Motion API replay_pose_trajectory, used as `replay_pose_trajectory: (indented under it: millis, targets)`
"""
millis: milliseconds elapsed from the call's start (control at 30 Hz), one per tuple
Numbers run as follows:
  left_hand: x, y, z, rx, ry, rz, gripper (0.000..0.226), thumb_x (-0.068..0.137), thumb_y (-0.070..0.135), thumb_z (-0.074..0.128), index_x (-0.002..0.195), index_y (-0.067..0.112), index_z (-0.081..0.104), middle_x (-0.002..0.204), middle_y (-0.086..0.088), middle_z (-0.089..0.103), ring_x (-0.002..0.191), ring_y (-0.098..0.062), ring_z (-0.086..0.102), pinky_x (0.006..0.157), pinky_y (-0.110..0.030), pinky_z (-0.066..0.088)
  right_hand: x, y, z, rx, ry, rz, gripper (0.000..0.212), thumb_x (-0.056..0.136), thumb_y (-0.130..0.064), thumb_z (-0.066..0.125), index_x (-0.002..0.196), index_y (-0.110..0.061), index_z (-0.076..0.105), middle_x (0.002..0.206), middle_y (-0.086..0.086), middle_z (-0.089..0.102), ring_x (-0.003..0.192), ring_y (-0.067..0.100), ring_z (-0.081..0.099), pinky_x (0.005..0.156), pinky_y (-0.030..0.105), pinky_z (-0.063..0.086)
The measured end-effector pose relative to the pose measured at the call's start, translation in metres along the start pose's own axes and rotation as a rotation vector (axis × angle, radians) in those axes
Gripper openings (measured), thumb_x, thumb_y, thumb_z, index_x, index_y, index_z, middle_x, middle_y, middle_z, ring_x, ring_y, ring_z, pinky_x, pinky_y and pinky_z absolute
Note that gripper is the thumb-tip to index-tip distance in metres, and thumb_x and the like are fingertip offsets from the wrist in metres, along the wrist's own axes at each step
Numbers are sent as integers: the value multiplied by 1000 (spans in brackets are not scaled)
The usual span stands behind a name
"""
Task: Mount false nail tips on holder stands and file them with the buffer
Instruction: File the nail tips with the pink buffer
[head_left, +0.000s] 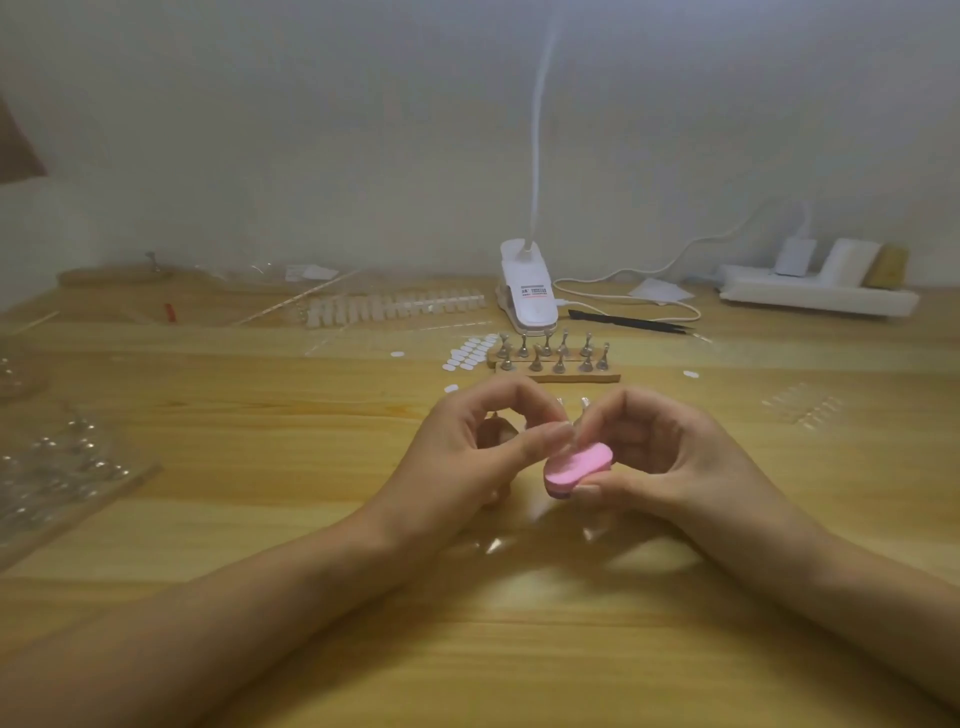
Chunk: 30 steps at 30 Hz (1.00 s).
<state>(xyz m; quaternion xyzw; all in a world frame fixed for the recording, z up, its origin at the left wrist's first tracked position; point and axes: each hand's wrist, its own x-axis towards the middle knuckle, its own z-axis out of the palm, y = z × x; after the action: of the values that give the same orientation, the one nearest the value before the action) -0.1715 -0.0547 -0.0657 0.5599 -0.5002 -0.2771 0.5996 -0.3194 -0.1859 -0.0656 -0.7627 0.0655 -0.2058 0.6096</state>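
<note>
A small pink buffer block (577, 467) sits between my two hands at the table's centre. My right hand (660, 457) grips it, thumb on its near end and fingers curled over its far end. My left hand (472, 457) pinches something small against the buffer with thumb and forefinger; the thing itself is mostly hidden, with a clear nail tip (583, 401) just showing above the fingers. Behind the hands stands a wooden base (558, 375) carrying several metal holder stands (558, 356).
White adhesive pads (470, 354) lie left of the base. A row of false nail tips (395, 306) lies further back. A white clip lamp (527, 291), black tool (628, 321), power strip (815, 296) and clear packaging (57, 467) surround the work area.
</note>
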Motion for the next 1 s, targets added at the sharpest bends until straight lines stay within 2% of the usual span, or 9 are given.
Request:
replay_pose_trajectory:
  millis: [100, 233, 333, 467, 567, 633, 733, 867, 1000]
  targets:
    - [0, -1, 0, -2, 13, -28, 10, 80, 30, 70, 75, 23, 64, 77, 3, 59, 55, -10, 39, 46, -14, 33, -1, 2, 3, 136, 26, 77, 27, 73, -7, 81, 94, -5, 65, 96, 20, 75, 90, 32, 75, 74, 34, 61]
    - [1, -3, 0, -12, 25, -53, 11, 79, 31, 70, 72, 25, 64, 71, 3, 57, 54, -9, 37, 46, -15, 32, 2, 2, 2, 214, 52, 119, 25, 71, -20, 82, 94, -18, 73, 97, 14, 76, 92, 28, 75, 72, 26, 59]
    - [1, -3, -1, -5, 13, -40, 10, 81, 27, 70, 73, 24, 65, 77, -10, 56, 55, -10, 38, 46, -15, 33, 5, 2, 1, 231, 65, 125, 29, 68, -23, 84, 94, -22, 73, 97, 11, 74, 87, 28, 74, 72, 30, 59]
    - [1, -3, -2, -10, -2, -5, 8, 81, 25, 71, 75, 22, 65, 88, -26, 52, 60, -13, 39, 45, -16, 33, 6, 0, -2, 361, 175, 138, 30, 66, -19, 84, 90, -14, 66, 88, 14, 71, 73, 21, 72, 62, 27, 59]
    - [1, -4, -1, -16, 0, 8, 9, 82, 25, 70, 77, 21, 65, 82, -21, 52, 52, -5, 40, 44, -15, 34, 2, -1, 2, 260, 92, 143, 31, 71, -15, 86, 89, -9, 62, 91, 21, 71, 76, 27, 73, 65, 36, 62]
    - [1, -6, -1, -20, -18, 10, 12, 85, 24, 72, 78, 19, 64, 77, -13, 52, 49, -3, 40, 43, -14, 33, 1, -3, 6, 196, 51, 125, 27, 74, -19, 83, 89, -10, 62, 92, 21, 72, 81, 28, 72, 66, 33, 61]
    - [2, -7, -2, -20, -12, 9, 10, 85, 24, 70, 80, 18, 63, 83, -19, 51, 53, -3, 42, 44, -15, 34, 3, -2, 2, 282, 200, 113, 34, 68, -19, 86, 86, -8, 61, 87, 17, 72, 79, 25, 69, 65, 27, 58]
    - [1, -8, -2, -31, -16, 5, 10, 85, 23, 70, 79, 19, 63, 84, -22, 51, 54, -5, 42, 44, -15, 34, 2, -1, 5, 217, 59, 117, 29, 72, -17, 85, 86, -11, 61, 94, 20, 74, 86, 30, 74, 69, 29, 60]
    - [2, -8, -2, -49, -19, -7, 9, 84, 24, 69, 79, 19, 63, 84, -15, 50, 53, -4, 39, 44, -15, 33, 3, 0, 3, 280, 184, 111, 25, 68, -17, 82, 83, -12, 62, 93, 21, 73, 84, 29, 73, 68, 30, 60]
